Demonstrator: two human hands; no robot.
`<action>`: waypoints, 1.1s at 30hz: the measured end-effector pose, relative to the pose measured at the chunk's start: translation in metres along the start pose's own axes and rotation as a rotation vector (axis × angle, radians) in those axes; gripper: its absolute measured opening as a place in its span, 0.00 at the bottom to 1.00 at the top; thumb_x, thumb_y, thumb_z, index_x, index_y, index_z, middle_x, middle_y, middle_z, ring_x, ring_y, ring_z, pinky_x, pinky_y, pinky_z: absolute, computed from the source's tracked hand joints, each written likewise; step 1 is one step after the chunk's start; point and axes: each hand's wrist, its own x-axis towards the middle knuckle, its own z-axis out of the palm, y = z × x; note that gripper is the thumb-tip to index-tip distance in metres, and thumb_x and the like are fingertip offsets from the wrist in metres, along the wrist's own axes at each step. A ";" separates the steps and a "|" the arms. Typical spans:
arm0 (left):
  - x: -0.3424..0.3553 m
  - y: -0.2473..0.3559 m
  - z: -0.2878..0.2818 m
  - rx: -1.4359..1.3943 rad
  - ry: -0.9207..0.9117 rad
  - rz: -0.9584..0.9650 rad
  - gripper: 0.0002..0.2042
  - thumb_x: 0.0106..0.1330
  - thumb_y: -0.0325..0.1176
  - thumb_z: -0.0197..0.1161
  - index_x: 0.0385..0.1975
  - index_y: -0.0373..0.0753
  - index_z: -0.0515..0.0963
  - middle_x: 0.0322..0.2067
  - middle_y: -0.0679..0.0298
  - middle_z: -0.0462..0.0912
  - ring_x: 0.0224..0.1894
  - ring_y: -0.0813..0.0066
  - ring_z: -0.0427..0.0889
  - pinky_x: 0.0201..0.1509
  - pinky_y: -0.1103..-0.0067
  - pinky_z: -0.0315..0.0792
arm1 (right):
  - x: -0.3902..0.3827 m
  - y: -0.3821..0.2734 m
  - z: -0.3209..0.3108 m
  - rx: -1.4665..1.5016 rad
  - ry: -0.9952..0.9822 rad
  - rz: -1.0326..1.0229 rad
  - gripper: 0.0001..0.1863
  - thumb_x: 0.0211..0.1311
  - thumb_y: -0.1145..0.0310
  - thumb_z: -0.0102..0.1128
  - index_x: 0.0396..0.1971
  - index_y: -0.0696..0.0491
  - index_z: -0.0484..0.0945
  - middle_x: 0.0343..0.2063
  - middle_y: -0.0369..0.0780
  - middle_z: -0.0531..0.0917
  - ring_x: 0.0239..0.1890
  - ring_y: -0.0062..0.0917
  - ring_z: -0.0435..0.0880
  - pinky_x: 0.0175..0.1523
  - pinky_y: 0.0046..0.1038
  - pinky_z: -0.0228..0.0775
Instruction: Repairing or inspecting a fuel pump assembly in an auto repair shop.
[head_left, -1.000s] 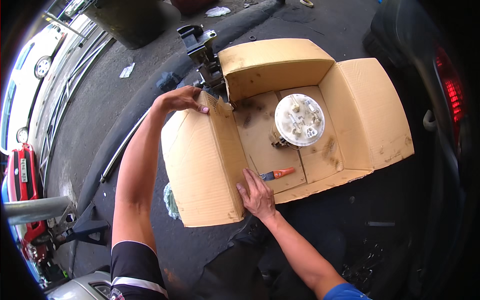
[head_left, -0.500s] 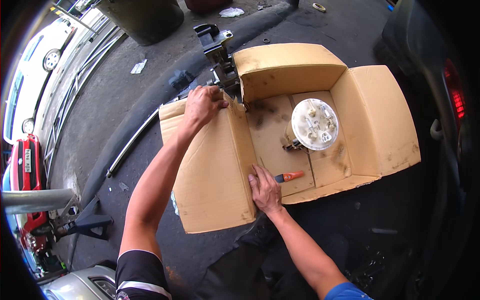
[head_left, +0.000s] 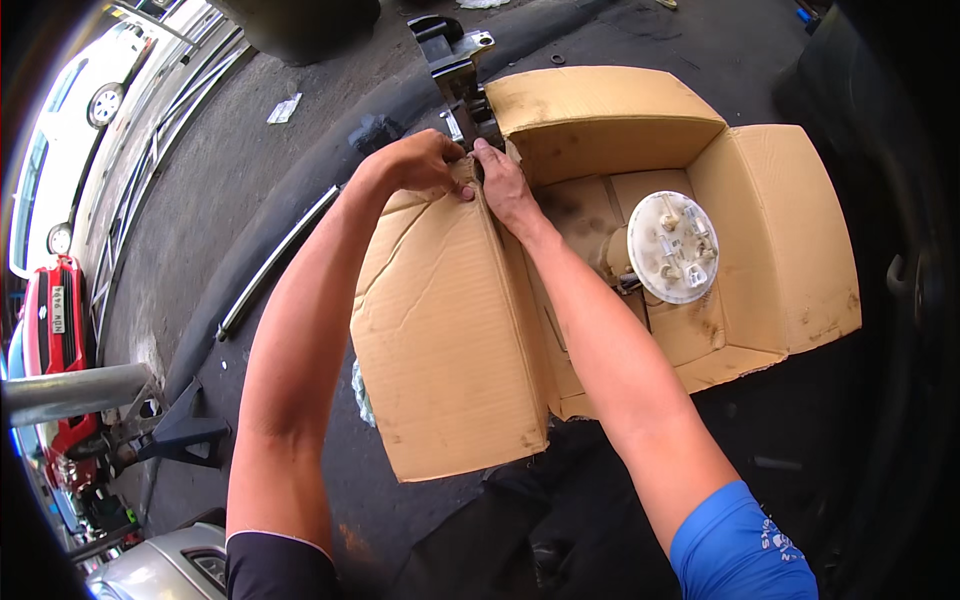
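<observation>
An open cardboard box (head_left: 440, 340) with soiled flaps spread outward lies on the dark floor. At the far end of its left side, my left hand (head_left: 425, 165) is closed over the edge of the cardboard. Right beside it, my right hand (head_left: 503, 185) grips the same torn corner, thumb on top. Inside the box stands a round white fuel pump module (head_left: 672, 248), its disc-shaped top carrying several fittings. My right forearm crosses over the box and covers part of its bottom.
A black metal jack-like device (head_left: 455, 75) stands just beyond the box corner, with a metal bar (head_left: 280, 262) on the floor to its left. A blue jack stand (head_left: 180, 440) is at lower left. A dark bucket (head_left: 300, 25) stands at the far left; parked cars line the left edge.
My right hand has moved from the box's near left side up to the far corner, next to my left hand. My forearm now hides the orange-handled tool. The box shifted slightly right in view.
</observation>
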 end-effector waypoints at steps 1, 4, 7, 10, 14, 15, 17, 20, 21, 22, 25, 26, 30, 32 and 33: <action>-0.002 -0.002 -0.002 -0.052 -0.024 -0.074 0.36 0.54 0.53 0.85 0.60 0.38 0.85 0.50 0.52 0.91 0.52 0.61 0.87 0.62 0.67 0.76 | 0.002 0.002 0.007 0.040 0.011 -0.029 0.31 0.84 0.45 0.47 0.49 0.63 0.84 0.34 0.51 0.86 0.41 0.32 0.86 0.51 0.36 0.76; -0.010 -0.016 -0.014 -0.050 -0.198 -0.300 0.45 0.52 0.64 0.83 0.56 0.25 0.84 0.50 0.48 0.90 0.51 0.61 0.90 0.60 0.67 0.79 | 0.011 0.001 0.021 -0.215 0.014 0.015 0.35 0.82 0.42 0.48 0.42 0.65 0.84 0.28 0.54 0.85 0.36 0.39 0.86 0.48 0.40 0.76; -0.022 -0.030 -0.024 -0.079 -0.378 -0.311 0.49 0.49 0.71 0.81 0.54 0.25 0.86 0.53 0.48 0.90 0.55 0.54 0.88 0.62 0.66 0.78 | 0.014 -0.003 0.043 -0.254 0.055 0.013 0.38 0.81 0.40 0.47 0.35 0.66 0.85 0.29 0.60 0.84 0.38 0.51 0.85 0.48 0.46 0.74; -0.029 -0.002 -0.026 0.196 -0.276 -0.152 0.38 0.56 0.63 0.80 0.47 0.28 0.88 0.43 0.46 0.91 0.49 0.58 0.91 0.56 0.64 0.81 | 0.015 0.006 0.037 -0.326 0.091 0.053 0.39 0.81 0.40 0.45 0.36 0.66 0.87 0.36 0.65 0.84 0.46 0.63 0.84 0.52 0.53 0.74; -0.056 0.035 0.011 0.588 0.173 -0.040 0.19 0.64 0.47 0.74 0.42 0.37 0.90 0.37 0.49 0.91 0.43 0.54 0.92 0.47 0.61 0.85 | 0.014 0.009 0.035 -0.267 0.059 -0.023 0.41 0.80 0.38 0.47 0.31 0.66 0.87 0.35 0.66 0.84 0.45 0.64 0.85 0.52 0.55 0.75; -0.064 0.044 0.018 0.650 0.258 -0.050 0.14 0.65 0.43 0.72 0.38 0.38 0.90 0.35 0.51 0.91 0.41 0.55 0.93 0.45 0.63 0.85 | 0.017 0.007 0.037 -0.321 0.069 -0.013 0.41 0.80 0.39 0.47 0.30 0.66 0.87 0.34 0.65 0.84 0.44 0.65 0.85 0.52 0.56 0.75; -0.077 0.057 0.035 0.769 0.446 -0.020 0.06 0.65 0.32 0.68 0.30 0.41 0.90 0.31 0.53 0.91 0.36 0.57 0.93 0.40 0.65 0.85 | 0.020 0.008 0.036 -0.372 0.094 -0.014 0.38 0.79 0.39 0.51 0.29 0.64 0.86 0.29 0.62 0.83 0.35 0.60 0.85 0.42 0.51 0.72; -0.093 0.077 0.050 0.811 0.405 0.002 0.06 0.64 0.30 0.67 0.29 0.41 0.89 0.30 0.52 0.91 0.34 0.57 0.93 0.37 0.65 0.84 | 0.019 0.004 0.038 -0.475 0.104 0.011 0.40 0.79 0.38 0.49 0.29 0.64 0.86 0.30 0.62 0.84 0.38 0.62 0.85 0.44 0.54 0.73; -0.100 0.079 0.051 0.792 0.409 -0.006 0.05 0.63 0.29 0.66 0.27 0.41 0.89 0.29 0.55 0.91 0.35 0.60 0.93 0.38 0.66 0.82 | 0.016 0.002 0.041 -0.450 0.108 -0.011 0.41 0.80 0.38 0.46 0.27 0.64 0.86 0.29 0.62 0.85 0.39 0.64 0.85 0.45 0.57 0.74; -0.109 0.085 0.055 0.797 0.411 -0.006 0.05 0.63 0.29 0.66 0.27 0.41 0.89 0.29 0.55 0.91 0.35 0.60 0.93 0.38 0.66 0.82 | 0.015 0.000 0.043 -0.448 0.110 -0.015 0.41 0.80 0.38 0.46 0.27 0.64 0.86 0.29 0.62 0.85 0.39 0.64 0.85 0.45 0.57 0.74; -0.136 0.114 0.075 0.855 0.398 0.096 0.04 0.60 0.30 0.67 0.26 0.40 0.87 0.28 0.58 0.90 0.36 0.63 0.91 0.42 0.68 0.79 | 0.009 -0.003 0.052 -0.519 0.140 -0.106 0.39 0.84 0.46 0.42 0.25 0.65 0.86 0.30 0.62 0.85 0.38 0.62 0.87 0.49 0.56 0.77; -0.142 0.130 0.083 0.864 0.366 0.126 0.04 0.59 0.30 0.67 0.27 0.38 0.86 0.29 0.58 0.90 0.37 0.63 0.90 0.43 0.68 0.78 | 0.011 0.003 0.045 -0.523 0.150 -0.107 0.39 0.84 0.46 0.42 0.25 0.65 0.86 0.30 0.62 0.85 0.38 0.62 0.87 0.49 0.56 0.77; -0.201 0.149 0.127 0.934 0.528 0.166 0.08 0.60 0.30 0.65 0.32 0.31 0.83 0.34 0.50 0.88 0.38 0.58 0.89 0.46 0.67 0.81 | 0.010 0.005 0.048 -0.505 0.158 -0.105 0.39 0.82 0.42 0.44 0.26 0.64 0.86 0.30 0.62 0.85 0.39 0.64 0.85 0.49 0.58 0.74; -0.209 0.145 0.122 0.823 0.472 0.123 0.08 0.61 0.28 0.64 0.35 0.30 0.83 0.36 0.50 0.89 0.42 0.58 0.88 0.49 0.67 0.81 | 0.002 0.006 0.051 -0.490 0.194 -0.092 0.41 0.82 0.40 0.44 0.26 0.63 0.86 0.32 0.62 0.85 0.41 0.63 0.85 0.49 0.59 0.73; -0.212 0.142 0.118 0.752 0.432 0.100 0.10 0.61 0.27 0.64 0.38 0.29 0.83 0.39 0.50 0.90 0.45 0.58 0.88 0.49 0.66 0.81 | 0.004 0.006 0.048 -0.494 0.196 -0.095 0.41 0.82 0.40 0.44 0.26 0.63 0.86 0.32 0.62 0.85 0.41 0.63 0.85 0.49 0.59 0.73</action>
